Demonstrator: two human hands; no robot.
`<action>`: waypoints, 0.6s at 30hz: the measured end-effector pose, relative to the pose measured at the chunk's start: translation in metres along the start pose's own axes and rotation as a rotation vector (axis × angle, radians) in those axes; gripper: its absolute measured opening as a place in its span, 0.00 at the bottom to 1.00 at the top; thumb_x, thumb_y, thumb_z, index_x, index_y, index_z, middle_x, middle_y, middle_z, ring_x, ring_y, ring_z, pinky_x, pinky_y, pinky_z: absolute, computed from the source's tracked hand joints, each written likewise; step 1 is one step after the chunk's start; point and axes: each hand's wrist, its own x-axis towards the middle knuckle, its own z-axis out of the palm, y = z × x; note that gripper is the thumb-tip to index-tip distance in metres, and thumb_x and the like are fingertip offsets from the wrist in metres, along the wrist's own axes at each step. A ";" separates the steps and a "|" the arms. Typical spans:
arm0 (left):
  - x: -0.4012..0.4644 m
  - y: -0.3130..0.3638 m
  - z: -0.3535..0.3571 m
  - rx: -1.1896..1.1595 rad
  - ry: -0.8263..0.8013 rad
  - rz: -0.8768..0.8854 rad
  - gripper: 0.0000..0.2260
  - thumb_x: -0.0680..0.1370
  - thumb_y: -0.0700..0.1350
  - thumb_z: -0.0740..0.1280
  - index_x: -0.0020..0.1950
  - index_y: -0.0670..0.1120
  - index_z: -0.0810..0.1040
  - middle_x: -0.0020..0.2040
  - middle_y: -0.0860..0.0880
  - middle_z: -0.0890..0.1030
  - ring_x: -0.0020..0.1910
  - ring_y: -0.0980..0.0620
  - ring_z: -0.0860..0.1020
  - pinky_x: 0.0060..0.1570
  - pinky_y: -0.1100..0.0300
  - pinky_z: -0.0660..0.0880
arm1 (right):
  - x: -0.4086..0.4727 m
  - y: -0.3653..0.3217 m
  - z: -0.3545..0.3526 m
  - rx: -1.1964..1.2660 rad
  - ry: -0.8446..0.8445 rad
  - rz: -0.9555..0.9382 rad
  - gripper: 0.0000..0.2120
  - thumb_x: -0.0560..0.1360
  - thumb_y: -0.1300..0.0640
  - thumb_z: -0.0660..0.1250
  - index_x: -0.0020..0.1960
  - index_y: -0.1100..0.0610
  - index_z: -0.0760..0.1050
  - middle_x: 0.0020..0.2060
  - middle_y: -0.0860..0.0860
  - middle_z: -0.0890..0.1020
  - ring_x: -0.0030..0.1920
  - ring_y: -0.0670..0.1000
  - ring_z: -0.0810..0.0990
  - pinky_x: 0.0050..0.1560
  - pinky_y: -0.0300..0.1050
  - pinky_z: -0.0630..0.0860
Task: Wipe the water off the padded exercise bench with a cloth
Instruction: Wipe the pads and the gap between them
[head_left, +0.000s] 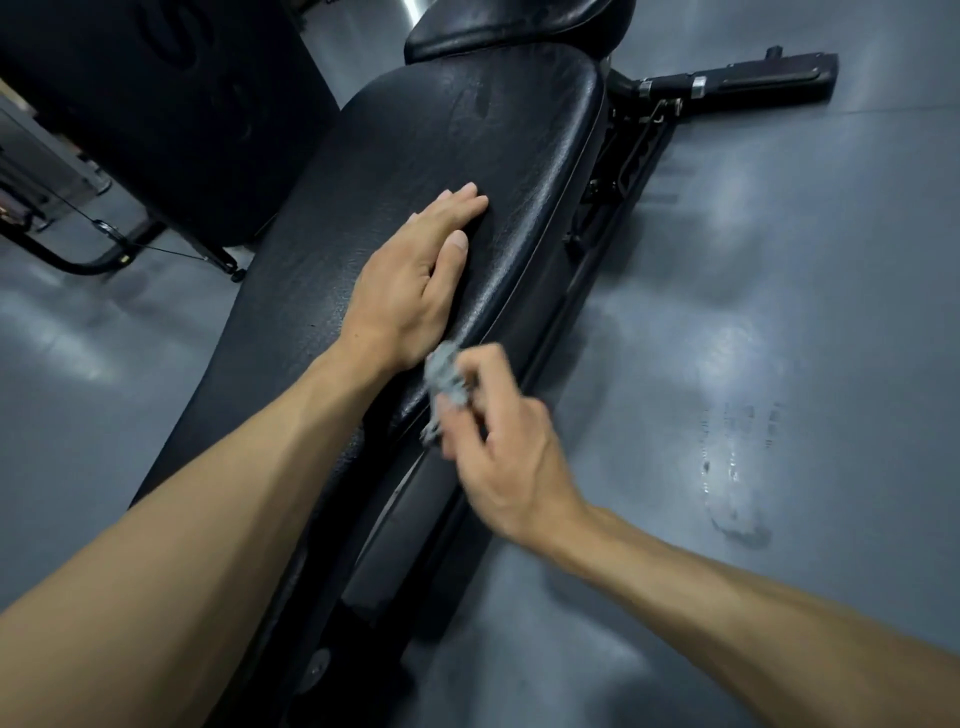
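Your left hand (415, 275) lies flat, fingers straight and together, pressing palm-down on the long black padded vinyl exercise bench (415, 156) that runs from the lower left of the frame up to the top centre. Your right hand (498, 441), blurred, sits just below and to the right of it at the bench's right edge, its fingers curled round a small crumpled grey cloth (445, 371); the cloth is bunched at your fingertips and touches the seam of the padding. A second black pad (514, 26) sits at the top of the frame beyond the bench. The black metal frame bar (737, 83) extends across the upper right, over a grey glossy floor (779, 312) with a wet streak (737, 478) at right.
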 end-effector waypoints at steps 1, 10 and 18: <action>0.000 0.000 0.001 0.002 0.010 -0.001 0.18 0.87 0.44 0.54 0.77 0.49 0.72 0.78 0.54 0.69 0.79 0.58 0.63 0.79 0.54 0.58 | -0.003 0.001 0.000 -0.019 -0.077 -0.022 0.04 0.84 0.56 0.61 0.57 0.52 0.66 0.31 0.51 0.79 0.31 0.53 0.79 0.37 0.54 0.75; -0.002 -0.002 0.002 0.032 0.030 -0.027 0.19 0.87 0.48 0.53 0.77 0.51 0.71 0.78 0.56 0.69 0.78 0.60 0.62 0.77 0.64 0.58 | 0.041 0.004 -0.032 -0.001 0.272 0.071 0.04 0.83 0.56 0.62 0.52 0.53 0.67 0.31 0.53 0.80 0.31 0.51 0.81 0.38 0.53 0.76; -0.002 -0.002 -0.005 0.094 -0.060 -0.004 0.19 0.88 0.47 0.54 0.79 0.49 0.68 0.80 0.53 0.67 0.80 0.56 0.61 0.79 0.61 0.56 | 0.004 0.006 -0.015 -0.032 -0.092 0.011 0.05 0.84 0.57 0.60 0.55 0.49 0.65 0.35 0.49 0.84 0.37 0.45 0.85 0.45 0.48 0.79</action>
